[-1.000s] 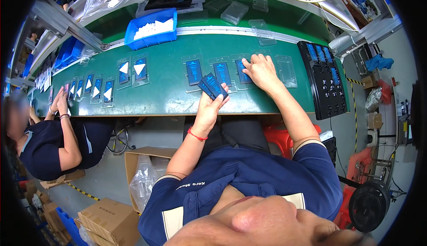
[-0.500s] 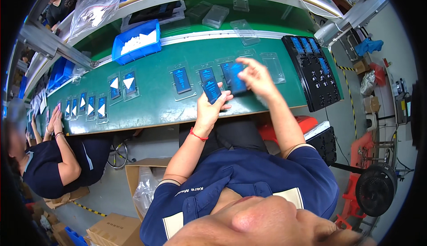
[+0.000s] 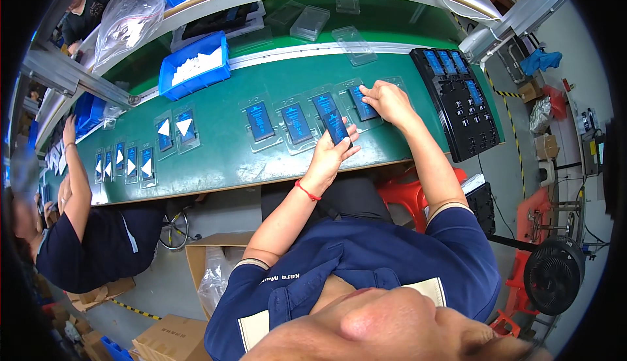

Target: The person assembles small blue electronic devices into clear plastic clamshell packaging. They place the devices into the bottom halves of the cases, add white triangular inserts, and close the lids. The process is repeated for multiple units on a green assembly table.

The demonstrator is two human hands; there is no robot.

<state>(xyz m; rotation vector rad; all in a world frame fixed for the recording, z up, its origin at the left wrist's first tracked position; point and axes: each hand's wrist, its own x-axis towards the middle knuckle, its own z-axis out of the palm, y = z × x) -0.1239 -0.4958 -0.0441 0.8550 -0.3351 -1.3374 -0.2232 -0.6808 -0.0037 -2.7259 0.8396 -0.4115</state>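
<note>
My left hand [image 3: 328, 154] is closed around a flat black battery pack with blue print [image 3: 336, 128], tilted above the bench's front part. My right hand [image 3: 390, 102] pinches the edge of another battery pack [image 3: 360, 103], which lies in a clear plastic tray [image 3: 373, 125]. To the left of it, three more packs sit in clear trays: one partly behind the held pack [image 3: 321, 103], a middle one [image 3: 296, 123] and a left one [image 3: 260, 121]. Part of a further clear tray shows behind my right hand.
A black rack [image 3: 450, 109] with several blue-printed packs stands at the right. A blue bin [image 3: 196, 66] of white pieces sits at the back. Further left, several packs bear white triangles [image 3: 185, 126]. A co-worker [image 3: 85, 237] sits at the left. Clear cases [image 3: 309, 23] lie behind.
My right hand has brought its battery pack down into the tray right of the others. My left hand has shifted right with its pack. The co-worker's arm has reached up toward the back.
</note>
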